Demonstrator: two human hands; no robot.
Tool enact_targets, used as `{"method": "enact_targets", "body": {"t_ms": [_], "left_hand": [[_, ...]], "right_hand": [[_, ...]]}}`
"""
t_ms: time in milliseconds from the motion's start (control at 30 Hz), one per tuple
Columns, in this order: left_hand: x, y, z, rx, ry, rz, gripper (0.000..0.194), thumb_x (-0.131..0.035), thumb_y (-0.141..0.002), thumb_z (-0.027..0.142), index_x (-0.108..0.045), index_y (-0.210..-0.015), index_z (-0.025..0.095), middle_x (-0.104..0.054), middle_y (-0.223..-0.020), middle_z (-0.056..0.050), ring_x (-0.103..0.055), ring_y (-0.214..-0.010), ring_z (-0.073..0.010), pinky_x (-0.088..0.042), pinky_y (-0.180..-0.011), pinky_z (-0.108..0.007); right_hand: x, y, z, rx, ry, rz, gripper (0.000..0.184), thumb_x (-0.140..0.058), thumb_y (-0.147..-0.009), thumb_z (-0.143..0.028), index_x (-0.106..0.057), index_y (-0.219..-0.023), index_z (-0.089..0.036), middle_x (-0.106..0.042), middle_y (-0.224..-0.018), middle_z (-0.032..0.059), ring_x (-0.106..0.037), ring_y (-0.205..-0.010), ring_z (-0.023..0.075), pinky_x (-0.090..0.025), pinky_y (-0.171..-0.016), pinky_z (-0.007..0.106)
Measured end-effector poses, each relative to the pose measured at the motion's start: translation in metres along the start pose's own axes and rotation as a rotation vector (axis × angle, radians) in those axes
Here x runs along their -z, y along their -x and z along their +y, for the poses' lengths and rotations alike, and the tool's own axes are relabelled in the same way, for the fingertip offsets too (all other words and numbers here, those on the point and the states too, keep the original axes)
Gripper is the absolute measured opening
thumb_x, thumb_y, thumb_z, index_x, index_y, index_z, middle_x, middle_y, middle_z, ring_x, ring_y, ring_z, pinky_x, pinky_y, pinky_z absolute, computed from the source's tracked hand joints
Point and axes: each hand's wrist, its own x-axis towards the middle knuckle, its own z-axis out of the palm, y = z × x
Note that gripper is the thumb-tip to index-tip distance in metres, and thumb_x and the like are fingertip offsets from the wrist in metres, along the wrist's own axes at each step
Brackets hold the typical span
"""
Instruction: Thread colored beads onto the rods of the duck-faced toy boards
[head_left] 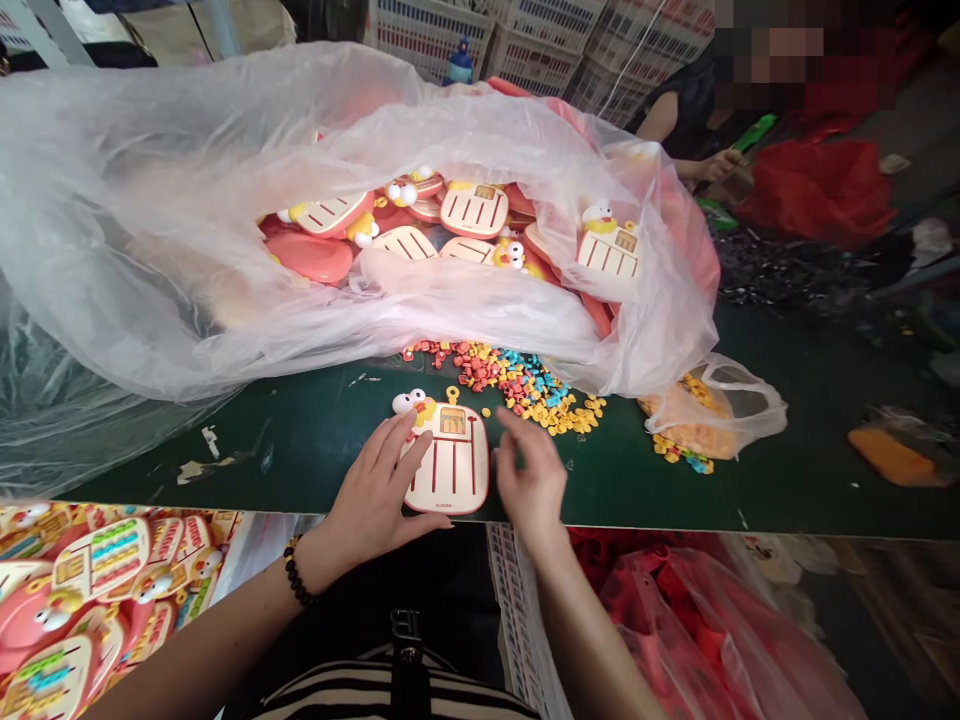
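Observation:
A cream toy board [444,475] with a red rim, dark red slots and a bug-eyed yellow duck head lies face up at the table's front edge. My left hand [375,490] holds its left side, fingers over the face and thumb along the bottom edge. Just right of the board is my right hand [534,478], index finger pointing forward, thumb apart, other fingers curled; its fingertip is blurred. A single yellow piece [487,412] lies near that fingertip. Beyond it spreads a pile of small red, blue and yellow pieces [517,385].
A large clear plastic bag [300,335] full of similar boards stands behind on the green table [315,450]. To the right sits a small bag of yellow pieces [697,425]. Boards with coloured pieces [105,560] fill the lower left. Another person [675,130] works at the upper right.

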Motion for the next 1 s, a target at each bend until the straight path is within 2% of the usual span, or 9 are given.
{"method": "enact_targets", "body": {"t_ms": [67, 133, 233, 333, 533, 667, 800, 1000], "left_hand": [[-0.002, -0.002, 0.001, -0.038, 0.021, -0.032, 0.073, -0.061, -0.080, 0.058, -0.040, -0.132, 0.011, -0.047, -0.135, -0.021, -0.039, -0.132, -0.0354, -0.035, -0.109, -0.055], [-0.005, -0.003, 0.003, -0.043, 0.042, -0.015, 0.060, -0.060, -0.083, 0.052, -0.047, -0.125, 0.012, -0.054, -0.125, -0.018, -0.045, -0.126, -0.0331, -0.037, -0.108, -0.054], [-0.009, -0.002, 0.007, -0.014, 0.060, 0.014, 0.051, -0.063, -0.081, 0.051, -0.053, -0.115, 0.013, -0.057, -0.115, -0.016, -0.049, -0.120, -0.0331, -0.043, -0.103, -0.053], [-0.010, -0.001, 0.007, -0.015, 0.083, 0.021, 0.050, -0.068, -0.078, 0.049, -0.055, -0.112, 0.015, -0.057, -0.113, -0.015, -0.049, -0.120, -0.0334, -0.044, -0.103, -0.054], [-0.009, 0.000, 0.004, -0.020, 0.111, 0.002, 0.048, -0.066, -0.081, 0.046, -0.054, -0.116, 0.016, -0.056, -0.118, -0.015, -0.048, -0.123, -0.0321, -0.040, -0.107, -0.056], [-0.010, -0.001, 0.003, -0.034, 0.123, -0.026, 0.046, -0.064, -0.083, 0.044, -0.053, -0.117, 0.016, -0.054, -0.124, -0.016, -0.044, -0.127, -0.0324, -0.041, -0.106, -0.055], [-0.009, -0.002, 0.003, -0.031, 0.134, -0.087, 0.046, -0.062, -0.085, 0.042, -0.052, -0.121, 0.015, -0.051, -0.128, -0.018, -0.041, -0.131, -0.0334, -0.044, -0.103, -0.053], [-0.007, -0.003, 0.004, -0.024, 0.121, -0.117, 0.048, -0.059, -0.086, 0.042, -0.048, -0.125, 0.015, -0.047, -0.131, -0.018, -0.040, -0.130, -0.0346, -0.047, -0.100, -0.053]], "right_hand": [[0.004, -0.016, 0.024, 0.002, 0.184, -0.023, 0.022, -0.049, -0.090, -0.016, -0.068, -0.101, -0.017, -0.073, -0.097, 0.0094, -0.066, -0.089, 0.0233, -0.053, -0.081, 0.038], [0.004, -0.030, 0.042, 0.003, 0.346, -0.130, 0.016, -0.055, -0.087, -0.019, -0.070, -0.094, -0.016, -0.074, -0.088, 0.0097, -0.064, -0.082, 0.0252, -0.052, -0.075, 0.038], [-0.001, -0.037, 0.051, 0.008, 0.504, -0.252, 0.015, -0.058, -0.085, -0.018, -0.069, -0.093, -0.014, -0.073, -0.083, 0.0106, -0.061, -0.080, 0.0261, -0.049, -0.074, 0.038], [-0.005, -0.031, 0.053, 0.031, 0.543, -0.250, 0.019, -0.054, -0.087, -0.017, -0.067, -0.099, -0.014, -0.072, -0.083, 0.0104, -0.059, -0.079, 0.0250, -0.047, -0.073, 0.036], [0.001, -0.025, 0.059, 0.055, 0.471, -0.154, 0.020, -0.048, -0.090, -0.018, -0.066, -0.098, -0.015, -0.071, -0.082, 0.0101, -0.058, -0.077, 0.0243, -0.047, -0.072, 0.036], [0.003, -0.026, 0.044, 0.025, 0.285, -0.062, 0.020, -0.048, -0.093, -0.024, -0.065, -0.099, -0.016, -0.072, -0.088, 0.0102, -0.061, -0.081, 0.0233, -0.049, -0.075, 0.036], [-0.006, -0.022, 0.020, 0.006, 0.065, -0.124, 0.019, -0.049, -0.094, -0.026, -0.066, -0.099, -0.019, -0.072, -0.090, 0.0073, -0.063, -0.086, 0.0212, -0.051, -0.076, 0.034], [-0.025, -0.015, 0.013, 0.042, 0.044, -0.156, 0.025, -0.045, -0.095, -0.021, -0.068, -0.105, -0.020, -0.073, -0.101, 0.0075, -0.067, -0.089, 0.0201, -0.053, -0.081, 0.036]]}}
